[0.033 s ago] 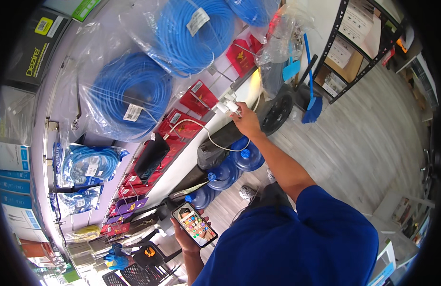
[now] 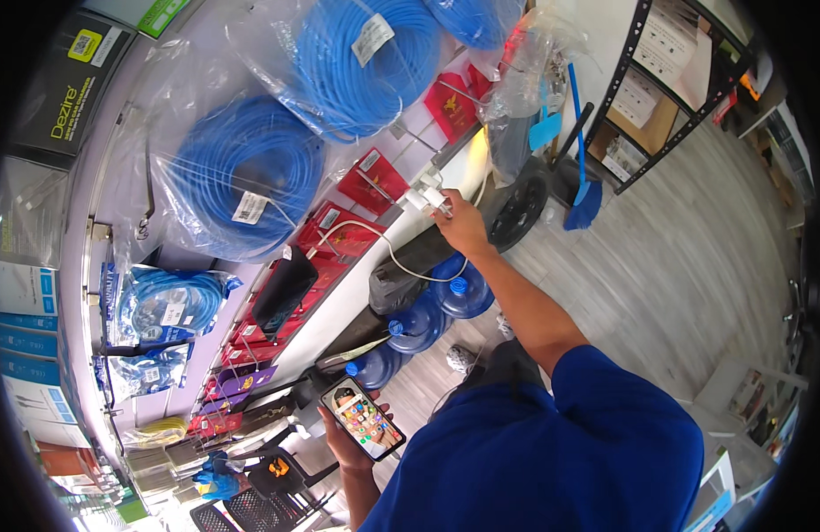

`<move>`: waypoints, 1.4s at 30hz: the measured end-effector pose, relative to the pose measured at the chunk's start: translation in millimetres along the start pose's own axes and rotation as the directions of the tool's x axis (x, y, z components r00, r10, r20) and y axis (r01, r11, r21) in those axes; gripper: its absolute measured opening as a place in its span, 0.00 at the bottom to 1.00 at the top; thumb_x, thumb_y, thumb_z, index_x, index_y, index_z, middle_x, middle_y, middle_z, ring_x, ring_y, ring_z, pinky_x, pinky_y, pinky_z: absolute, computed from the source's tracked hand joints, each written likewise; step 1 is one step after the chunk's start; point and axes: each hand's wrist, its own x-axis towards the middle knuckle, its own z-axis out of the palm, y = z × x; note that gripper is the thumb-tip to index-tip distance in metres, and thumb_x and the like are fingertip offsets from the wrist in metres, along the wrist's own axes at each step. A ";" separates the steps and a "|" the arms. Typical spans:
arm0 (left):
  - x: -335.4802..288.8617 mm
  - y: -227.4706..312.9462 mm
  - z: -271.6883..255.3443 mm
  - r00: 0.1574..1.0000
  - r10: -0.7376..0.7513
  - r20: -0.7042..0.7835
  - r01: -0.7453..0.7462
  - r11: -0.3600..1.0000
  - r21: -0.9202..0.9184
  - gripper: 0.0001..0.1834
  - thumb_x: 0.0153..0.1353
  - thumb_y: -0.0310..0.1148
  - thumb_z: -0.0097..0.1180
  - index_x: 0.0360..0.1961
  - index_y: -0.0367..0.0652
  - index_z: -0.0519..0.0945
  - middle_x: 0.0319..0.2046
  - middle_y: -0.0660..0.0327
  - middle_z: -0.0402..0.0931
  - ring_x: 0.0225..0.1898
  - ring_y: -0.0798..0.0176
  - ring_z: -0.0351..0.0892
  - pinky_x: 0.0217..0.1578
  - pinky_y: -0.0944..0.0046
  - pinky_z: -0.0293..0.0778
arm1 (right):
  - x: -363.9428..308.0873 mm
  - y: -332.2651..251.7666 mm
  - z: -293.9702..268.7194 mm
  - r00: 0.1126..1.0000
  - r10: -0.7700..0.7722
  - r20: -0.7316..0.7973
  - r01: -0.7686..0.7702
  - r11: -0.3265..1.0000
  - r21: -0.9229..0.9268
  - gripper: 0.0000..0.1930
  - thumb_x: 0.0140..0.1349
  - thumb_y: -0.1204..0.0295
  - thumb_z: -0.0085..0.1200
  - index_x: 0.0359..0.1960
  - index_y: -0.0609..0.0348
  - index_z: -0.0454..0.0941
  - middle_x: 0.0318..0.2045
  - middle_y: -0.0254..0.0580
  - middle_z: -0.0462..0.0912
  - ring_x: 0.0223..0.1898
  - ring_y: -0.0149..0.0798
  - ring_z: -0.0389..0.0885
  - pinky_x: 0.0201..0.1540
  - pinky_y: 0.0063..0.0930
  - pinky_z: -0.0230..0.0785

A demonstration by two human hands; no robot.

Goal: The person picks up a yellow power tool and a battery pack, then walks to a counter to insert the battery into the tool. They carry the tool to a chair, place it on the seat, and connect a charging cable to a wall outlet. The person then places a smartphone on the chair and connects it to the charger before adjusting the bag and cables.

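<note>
My left hand [image 2: 342, 445] is wrapped round a smartphone [image 2: 364, 418], its lit screen facing up with rows of app icons. Against the wall, the fingers of my right hand [image 2: 464, 227] are closed on a white plug [image 2: 443, 207]. It sits among other white adapters [image 2: 425, 197] clustered at the wall; the socket behind them is hidden. A white cable [image 2: 388, 243] loops below the hanging red packages [image 2: 372, 181] and passes under my right wrist.
Bagged coils of blue cable [image 2: 250, 173] hang on the display wall. Below my right arm, blue water jugs [image 2: 419, 324] stand on the floor near my feet. A blue broom [image 2: 584, 204] and a black metal shelf [image 2: 645, 124] are at the far right. Black chairs [image 2: 255, 510] stand lower left.
</note>
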 end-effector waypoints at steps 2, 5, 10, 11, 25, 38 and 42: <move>-3.6 -0.5 -5.5 1.000 -0.006 0.029 0.006 1.000 -0.020 0.49 0.77 0.77 0.34 0.75 0.44 0.72 0.56 0.43 0.85 0.48 0.41 0.90 0.48 0.39 0.88 | 7.4 -1.4 -0.8 0.999 0.011 0.033 -0.009 0.997 -0.071 0.24 0.66 0.64 0.68 0.61 0.56 0.81 0.45 0.52 0.91 0.45 0.58 0.91 0.50 0.49 0.83; -5.5 -8.9 -6.4 0.999 0.018 0.031 -0.015 0.995 -0.095 0.49 0.77 0.77 0.35 0.75 0.44 0.72 0.56 0.43 0.84 0.49 0.41 0.90 0.48 0.39 0.88 | 20.8 1.2 -0.1 0.999 -0.023 0.044 0.025 0.998 -0.050 0.25 0.67 0.66 0.70 0.63 0.56 0.80 0.45 0.57 0.91 0.44 0.57 0.92 0.49 0.45 0.84; -11.3 -24.5 5.5 0.999 0.049 -0.006 -0.049 0.988 -0.146 0.49 0.76 0.77 0.35 0.73 0.42 0.73 0.57 0.43 0.84 0.48 0.40 0.90 0.48 0.38 0.87 | 25.2 12.0 11.2 0.989 0.112 0.098 -0.133 0.961 0.244 0.27 0.67 0.62 0.73 0.64 0.58 0.80 0.43 0.50 0.92 0.43 0.43 0.92 0.49 0.37 0.83; -11.4 -26.4 8.9 0.999 0.051 -0.016 -0.053 0.988 -0.142 0.49 0.76 0.77 0.34 0.73 0.42 0.73 0.57 0.43 0.84 0.48 0.40 0.89 0.49 0.38 0.87 | 24.0 13.3 13.9 0.975 0.182 0.128 -0.216 0.911 0.350 0.27 0.68 0.61 0.74 0.64 0.59 0.80 0.43 0.49 0.93 0.43 0.40 0.92 0.50 0.35 0.82; -14.8 -38.5 39.8 0.990 0.104 -0.100 -0.119 0.981 -0.155 0.51 0.77 0.77 0.34 0.75 0.40 0.71 0.57 0.42 0.84 0.48 0.40 0.90 0.48 0.38 0.87 | 25.9 14.9 31.5 0.777 0.532 0.336 -0.586 0.418 0.694 0.32 0.63 0.52 0.78 0.59 0.64 0.85 0.51 0.40 0.91 0.55 0.33 0.85 0.63 0.31 0.68; -10.8 -41.6 47.4 0.989 0.107 -0.103 -0.126 0.970 -0.207 0.50 0.77 0.77 0.34 0.72 0.39 0.73 0.57 0.41 0.83 0.49 0.39 0.89 0.49 0.37 0.87 | 31.5 14.0 27.1 0.779 0.451 0.435 -0.611 0.389 0.690 0.29 0.65 0.50 0.75 0.56 0.62 0.88 0.53 0.39 0.90 0.60 0.34 0.82 0.69 0.34 0.63; -9.6 -40.8 50.4 0.989 0.101 -0.109 -0.121 0.972 -0.199 0.50 0.77 0.77 0.33 0.73 0.39 0.73 0.57 0.41 0.83 0.49 0.39 0.89 0.49 0.38 0.87 | 28.1 6.9 25.6 0.785 0.459 0.415 -0.596 0.379 0.708 0.29 0.65 0.50 0.75 0.57 0.61 0.89 0.54 0.40 0.90 0.60 0.34 0.82 0.69 0.34 0.62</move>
